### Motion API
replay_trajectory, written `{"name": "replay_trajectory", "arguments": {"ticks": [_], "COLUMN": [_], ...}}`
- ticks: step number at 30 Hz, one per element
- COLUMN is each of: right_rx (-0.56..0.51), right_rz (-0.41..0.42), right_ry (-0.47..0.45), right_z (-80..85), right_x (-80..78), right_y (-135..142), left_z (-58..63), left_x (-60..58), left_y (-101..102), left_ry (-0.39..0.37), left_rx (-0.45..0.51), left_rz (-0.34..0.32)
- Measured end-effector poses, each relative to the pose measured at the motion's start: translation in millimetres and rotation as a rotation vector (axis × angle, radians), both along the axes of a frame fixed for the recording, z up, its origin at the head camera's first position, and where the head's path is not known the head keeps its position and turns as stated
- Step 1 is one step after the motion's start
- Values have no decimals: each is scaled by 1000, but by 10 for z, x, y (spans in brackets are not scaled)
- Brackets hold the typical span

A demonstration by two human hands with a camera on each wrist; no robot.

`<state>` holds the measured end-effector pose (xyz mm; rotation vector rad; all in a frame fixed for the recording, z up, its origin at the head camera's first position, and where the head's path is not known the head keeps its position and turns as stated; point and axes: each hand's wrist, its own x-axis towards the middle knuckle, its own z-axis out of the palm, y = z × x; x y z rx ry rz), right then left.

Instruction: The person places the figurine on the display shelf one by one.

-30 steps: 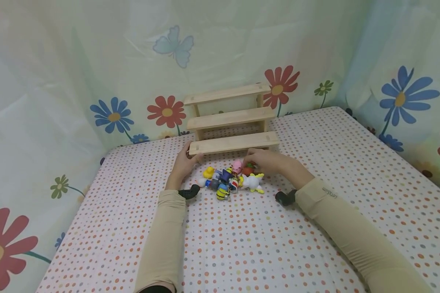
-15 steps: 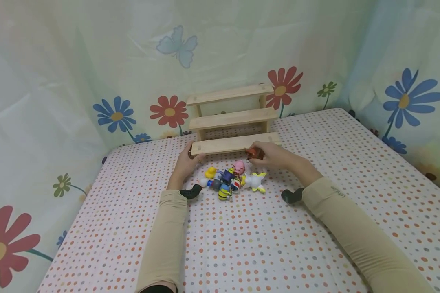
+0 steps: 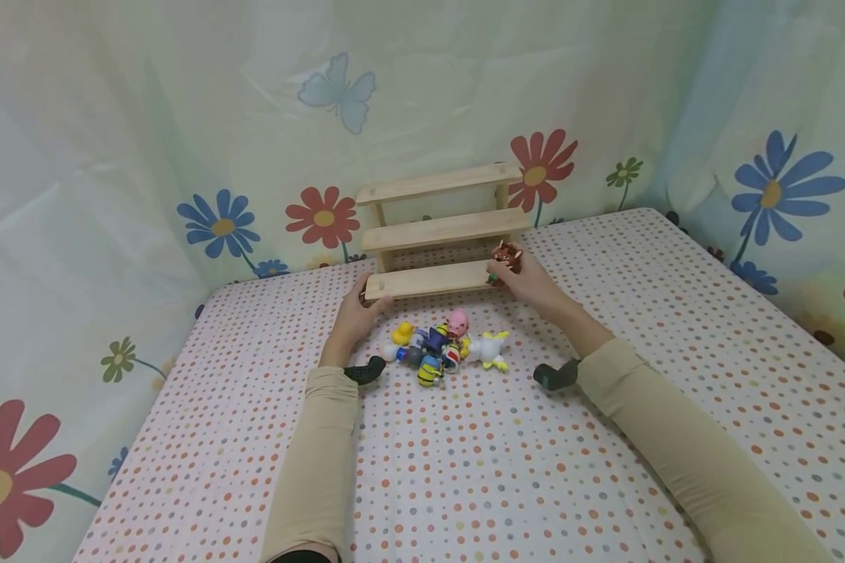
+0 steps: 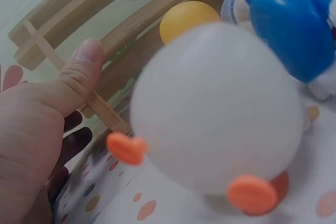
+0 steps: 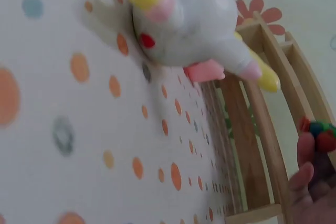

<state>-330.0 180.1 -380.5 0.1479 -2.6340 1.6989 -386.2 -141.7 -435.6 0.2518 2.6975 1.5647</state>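
Note:
A three-tier wooden stand (image 3: pixel 429 280) stands at the back of the table. My left hand (image 3: pixel 354 319) grips the left end of its lowest step, thumb in front and fingers around the side. Over that step's right end, my right hand (image 3: pixel 538 288) holds a small brown animal figurine (image 3: pixel 505 256) with white-tipped ears and a bit of green below. Whether the figurine touches the step, I cannot tell. In the right wrist view only the figurine's red-and-green part (image 5: pixel 324 135) shows beside the fingers. The left wrist view has the left thumb (image 4: pixel 84 72) against the wood.
In front of the stand lies a cluster of toys: a yellow duck (image 3: pixel 403 334), a pink figure (image 3: pixel 458 322), a yellow-and-blue figure (image 3: pixel 430 371) and a white one with yellow tips (image 3: pixel 489 349). A white round toy with orange feet (image 4: pixel 215 108) sits near my left hand.
My right hand has lifted the brown figurine from the toy cluster and carried it up and right to the lowest step's right end. My left hand stays at the stand.

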Motion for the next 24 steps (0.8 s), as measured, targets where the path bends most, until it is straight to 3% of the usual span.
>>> {"name": "replay_trajectory", "arguments": {"ticks": [5, 9, 16, 24], "right_rx": [205, 316, 308, 319], "right_rz": [-173, -238, -299, -292], "right_ry": [137, 189, 197, 252], "right_z": [-33, -35, 26, 49], "right_x": [-78, -113, -155, -242], "right_y": [69, 114, 123, 251], "left_z": [-12, -19, -29, 14], "left_x": [20, 30, 30, 0], "left_y": [-15, -11, 3, 3], "left_ry": [-20, -12, -2, -1], "left_rx": [12, 14, 5, 12], "left_rz": [1, -5, -10, -14]}}
